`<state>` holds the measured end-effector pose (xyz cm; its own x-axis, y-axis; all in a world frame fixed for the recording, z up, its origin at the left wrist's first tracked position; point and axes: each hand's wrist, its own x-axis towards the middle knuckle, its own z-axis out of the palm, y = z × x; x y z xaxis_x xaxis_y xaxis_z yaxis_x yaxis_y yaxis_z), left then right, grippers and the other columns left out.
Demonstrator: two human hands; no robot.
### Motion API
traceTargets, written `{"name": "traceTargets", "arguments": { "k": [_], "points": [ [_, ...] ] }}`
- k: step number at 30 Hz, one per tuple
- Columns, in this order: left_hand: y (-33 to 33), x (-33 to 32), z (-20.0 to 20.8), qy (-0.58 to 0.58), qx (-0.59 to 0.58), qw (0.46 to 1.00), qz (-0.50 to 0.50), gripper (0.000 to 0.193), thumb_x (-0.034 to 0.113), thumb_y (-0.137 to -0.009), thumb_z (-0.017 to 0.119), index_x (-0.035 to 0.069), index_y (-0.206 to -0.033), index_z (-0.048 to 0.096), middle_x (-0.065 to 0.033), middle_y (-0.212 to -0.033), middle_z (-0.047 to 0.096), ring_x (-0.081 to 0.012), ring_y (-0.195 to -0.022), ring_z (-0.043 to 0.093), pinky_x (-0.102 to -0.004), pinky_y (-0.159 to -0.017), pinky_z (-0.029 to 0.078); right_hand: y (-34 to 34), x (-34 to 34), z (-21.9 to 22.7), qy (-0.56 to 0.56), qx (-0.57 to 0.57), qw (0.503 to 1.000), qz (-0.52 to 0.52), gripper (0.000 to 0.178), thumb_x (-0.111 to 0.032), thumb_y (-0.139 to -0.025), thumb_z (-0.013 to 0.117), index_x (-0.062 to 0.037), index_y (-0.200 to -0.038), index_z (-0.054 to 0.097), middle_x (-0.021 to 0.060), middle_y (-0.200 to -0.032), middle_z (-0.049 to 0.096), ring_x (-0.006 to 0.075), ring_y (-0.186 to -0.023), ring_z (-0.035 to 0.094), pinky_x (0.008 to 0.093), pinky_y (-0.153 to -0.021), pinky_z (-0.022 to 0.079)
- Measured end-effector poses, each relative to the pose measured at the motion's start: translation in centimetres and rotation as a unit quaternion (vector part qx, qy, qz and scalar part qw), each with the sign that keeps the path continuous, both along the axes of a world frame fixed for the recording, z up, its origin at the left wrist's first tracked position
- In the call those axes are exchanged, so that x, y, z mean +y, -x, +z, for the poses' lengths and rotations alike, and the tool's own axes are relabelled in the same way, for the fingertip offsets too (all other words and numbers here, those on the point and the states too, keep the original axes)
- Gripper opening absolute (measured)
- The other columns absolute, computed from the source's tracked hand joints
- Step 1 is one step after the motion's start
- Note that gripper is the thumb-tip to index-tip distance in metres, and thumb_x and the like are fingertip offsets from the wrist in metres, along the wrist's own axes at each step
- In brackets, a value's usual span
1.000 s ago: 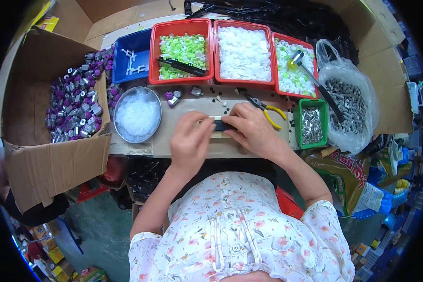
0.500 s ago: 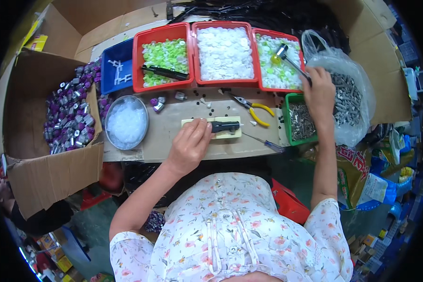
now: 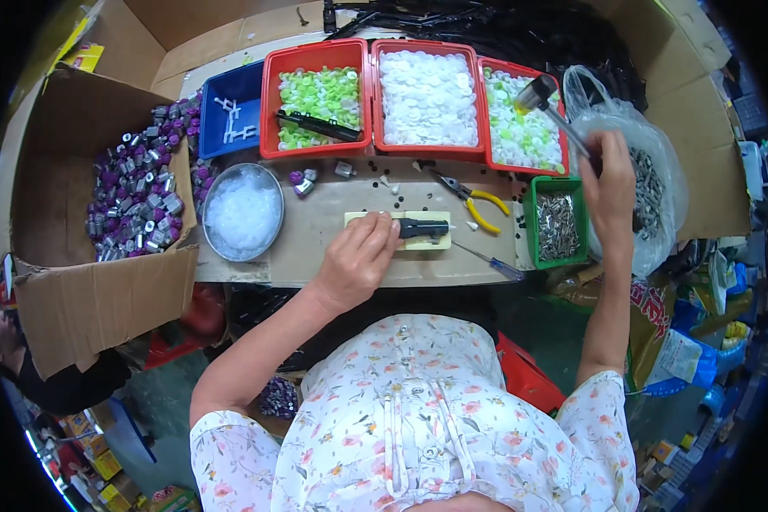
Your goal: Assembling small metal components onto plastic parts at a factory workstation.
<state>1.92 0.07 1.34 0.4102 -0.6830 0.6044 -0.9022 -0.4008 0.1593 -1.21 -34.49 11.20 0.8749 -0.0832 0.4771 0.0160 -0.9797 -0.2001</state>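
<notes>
1. Left hand (image 3: 358,260) presses down on a black part (image 3: 422,228) lying on a pale yellow block (image 3: 439,241), desk (image 3: 316,235) centre.
2. Right hand (image 3: 610,183) grips a small hammer (image 3: 550,107), raised over the right red tray (image 3: 495,72).
3. Yellow-handled pliers (image 3: 478,205) lie just right of the block.

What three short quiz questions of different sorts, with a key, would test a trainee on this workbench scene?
1. True or false: the right hand holds a hammer raised above the bench.
2. Multiple choice: the left hand rests on A) the metal bowl, B) the pale block bearing a black part, C) the blue bin.
3. Fill in: the pliers beside the block have ___ handles.

Key: 1 true; 2 B; 3 yellow.
</notes>
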Motion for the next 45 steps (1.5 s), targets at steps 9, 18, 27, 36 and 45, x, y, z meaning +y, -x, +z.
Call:
{"name": "traceTargets", "arguments": {
  "k": [9,18,27,36,45],
  "points": [
    [-0.2,0.0,0.1,-0.009,-0.018,1.0,-0.001,0.025,0.006,-0.077,0.074,-0.006,-0.099,0.068,-0.017,-0.104,0.066,-0.0299,-0.093,0.066,-0.0369,-0.077,0.055,6.7,9.3,-3.0,-0.019,0.264,0.953,0.147,0.03,-0.004,-0.088,0.059,-0.0068,-0.118,0.052,0.0163,-0.085,0.062,0.0357,-0.075,0.064,0.0421,-0.063,0.05],
    [-0.5,-0.2,0.1,-0.01,-0.02,1.0,-0.007,0.024,0.004,-0.078,0.073,-0.007,-0.099,0.068,-0.0166,-0.102,0.065,-0.0302,-0.092,0.066,-0.0367,-0.076,0.056,7.3,10.1,-3.1,0.016,0.189,0.969,0.16,0.049,0.0,-0.084,0.061,-0.0072,-0.133,0.053,0.0113,-0.074,0.051,0.0294,-0.062,0.056,0.0408,-0.057,0.045],
    [-0.2,0.0,0.1,-0.014,-0.011,1.0,-0.013,0.023,0.003,-0.078,0.073,-0.007,-0.098,0.068,-0.0167,-0.103,0.065,-0.03,-0.092,0.065,-0.0369,-0.075,0.055,7.9,10.3,-3.1,0.029,0.226,0.961,0.157,0.058,0.005,-0.081,0.062,-0.0064,-0.136,0.051,0.0121,-0.074,0.052,0.029,-0.061,0.054,0.0407,-0.057,0.043],
    [0.1,-0.2,0.4,-0.017,-0.002,1.0,-0.003,0.028,0.005,-0.077,0.074,-0.006,-0.101,0.067,-0.0167,-0.106,0.064,-0.0308,-0.093,0.065,-0.0367,-0.076,0.055,8.0,10.4,-3.6,0.046,0.208,0.964,0.156,0.062,0.007,-0.077,0.057,-0.0056,-0.137,0.048,0.0115,-0.073,0.051,0.0292,-0.062,0.056,0.0419,-0.055,0.044],
    [4.2,-1.9,-0.8,0.035,0.043,0.997,0.059,0.029,0.0,-0.077,0.071,-0.009,-0.104,0.066,-0.02,-0.112,0.062,-0.0344,-0.105,0.061,-0.0383,-0.09,0.052,6.6,10.8,-1.3,0.019,0.181,0.966,0.183,0.06,0.007,-0.075,0.058,-0.0048,-0.134,0.051,0.0115,-0.073,0.051,0.0294,-0.062,0.057,0.0421,-0.057,0.046]
  ]
}}
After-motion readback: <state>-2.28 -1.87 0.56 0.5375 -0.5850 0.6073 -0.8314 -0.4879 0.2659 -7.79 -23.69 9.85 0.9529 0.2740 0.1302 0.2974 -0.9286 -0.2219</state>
